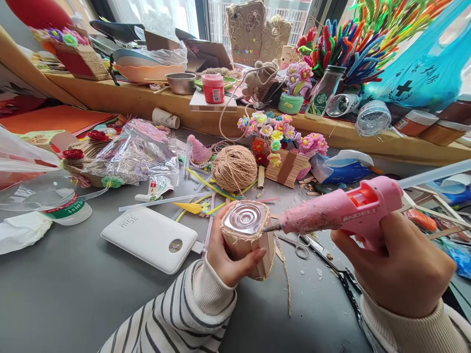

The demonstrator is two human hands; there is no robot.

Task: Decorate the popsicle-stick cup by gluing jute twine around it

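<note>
My left hand (228,257) is wrapped round a small squarish container (247,218), its sides covered with wooden slats. The clear ringed face points up, and twine runs round its edge. A loose twine end (287,282) hangs down on the right. In my right hand (401,260) is a pink hot glue gun (342,208) with a clear glue stick (437,172) out of its back. Its metal nozzle meets, or nearly meets, the twine edge. Behind the container sits a ball of jute twine (234,168).
A white power bank (150,239) lies left of my hands. Scissors (326,252) rest beneath the glue gun. A box of crocheted flowers (287,166) stands behind, near a plastic bottle (69,208) at left. Jars and pipe cleaners (353,54) line the ledge.
</note>
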